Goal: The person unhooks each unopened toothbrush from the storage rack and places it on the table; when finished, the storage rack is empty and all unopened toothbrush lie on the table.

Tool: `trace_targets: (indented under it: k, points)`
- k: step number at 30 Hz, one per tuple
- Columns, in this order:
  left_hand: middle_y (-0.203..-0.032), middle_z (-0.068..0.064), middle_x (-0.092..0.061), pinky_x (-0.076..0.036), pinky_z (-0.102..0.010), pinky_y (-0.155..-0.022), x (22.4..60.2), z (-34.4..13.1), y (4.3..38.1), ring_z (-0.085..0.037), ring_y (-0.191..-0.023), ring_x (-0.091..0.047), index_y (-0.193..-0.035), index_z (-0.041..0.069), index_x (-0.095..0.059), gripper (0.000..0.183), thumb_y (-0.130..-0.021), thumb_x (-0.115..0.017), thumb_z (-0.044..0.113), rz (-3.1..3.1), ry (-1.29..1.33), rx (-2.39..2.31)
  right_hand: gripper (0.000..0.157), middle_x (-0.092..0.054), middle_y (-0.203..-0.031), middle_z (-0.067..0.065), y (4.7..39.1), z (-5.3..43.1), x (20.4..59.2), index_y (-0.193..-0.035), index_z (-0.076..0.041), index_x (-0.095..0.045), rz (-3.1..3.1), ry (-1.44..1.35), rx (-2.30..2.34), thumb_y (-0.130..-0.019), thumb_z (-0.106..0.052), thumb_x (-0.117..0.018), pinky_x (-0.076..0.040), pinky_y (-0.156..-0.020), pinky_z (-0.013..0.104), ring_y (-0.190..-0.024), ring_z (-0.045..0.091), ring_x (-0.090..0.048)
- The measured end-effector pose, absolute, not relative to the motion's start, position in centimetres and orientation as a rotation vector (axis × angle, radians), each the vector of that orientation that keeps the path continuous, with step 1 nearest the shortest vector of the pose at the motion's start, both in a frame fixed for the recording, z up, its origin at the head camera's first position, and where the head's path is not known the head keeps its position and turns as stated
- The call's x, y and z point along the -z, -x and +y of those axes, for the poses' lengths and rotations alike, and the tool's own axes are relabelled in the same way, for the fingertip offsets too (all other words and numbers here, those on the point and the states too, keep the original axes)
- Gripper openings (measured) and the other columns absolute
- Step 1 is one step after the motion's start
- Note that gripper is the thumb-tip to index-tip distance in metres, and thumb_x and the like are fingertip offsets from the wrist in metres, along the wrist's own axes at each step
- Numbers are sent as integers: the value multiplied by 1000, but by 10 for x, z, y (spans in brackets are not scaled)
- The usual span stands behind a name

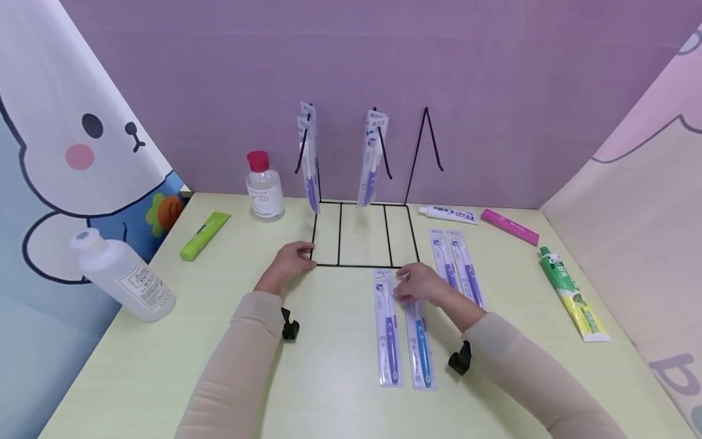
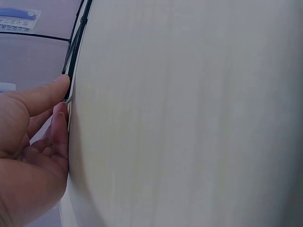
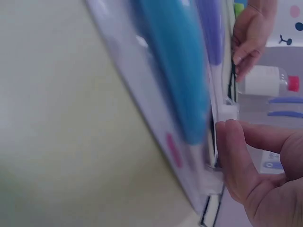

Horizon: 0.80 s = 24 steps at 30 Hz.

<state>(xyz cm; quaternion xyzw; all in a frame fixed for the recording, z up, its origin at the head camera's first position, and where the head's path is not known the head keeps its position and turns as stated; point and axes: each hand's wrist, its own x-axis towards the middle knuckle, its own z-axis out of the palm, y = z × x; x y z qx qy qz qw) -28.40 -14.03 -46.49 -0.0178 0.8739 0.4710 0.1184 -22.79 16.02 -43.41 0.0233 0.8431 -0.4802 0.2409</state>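
A black wire rack stands on the table, with three upright hooks at its back. My left hand pinches its front left corner between thumb and finger, as the left wrist view shows at the wire. At the front bar near the right corner, my right hand holds the rack with bent fingers; the contact is partly hidden. Below that hand lie a packaged purple toothbrush and a packaged blue toothbrush, the latter's top covered by the hand. Packaged toothbrushes hang on the left hook, others on the middle one.
Two packaged toothbrushes lie right of the rack. Beyond them are a white tube, a pink tube and a green-yellow tube. Leftward stand a red-capped bottle and white bottle, with a green tube lying between.
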Motion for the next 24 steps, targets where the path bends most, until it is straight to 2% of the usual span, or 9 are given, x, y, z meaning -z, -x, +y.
trace_targets:
  k: [6,12,19,24]
  points:
    - [-116,-9,-52,-39,-36,-87,466,-142,285,-24,-98,-49,-125,8,-52,48,-80,-68,7,2546,55,-1385,52,-59,-88,19,242,160,411,-127,8,-40,2325,-11,1353,-79,9,-61,-52,-65,36,-77,32,-62]
    - [-116,-9,-51,-39,-35,-86,469,-144,285,-23,-98,-49,-125,8,-52,48,-79,-68,6,2540,64,-1392,52,-58,-96,21,276,152,384,-129,5,-41,2387,58,1479,-81,5,-62,-51,-71,36,-88,37,-59]
    - [-111,-10,-53,-40,-35,-86,470,-143,283,-23,-98,-50,-124,8,-53,47,-79,-68,7,2561,67,-1381,41,-58,-103,14,322,133,352,-121,1,-50,2673,205,1670,-82,-1,-63,-47,-80,32,-94,26,-56]
    - [-111,-11,-54,-40,-35,-86,468,-142,282,-23,-98,-50,-124,7,-54,47,-79,-68,6,2563,56,-1394,41,-56,-104,18,346,122,333,-118,3,-50,2792,302,1927,-79,4,-64,-44,-82,27,-95,24,-53]
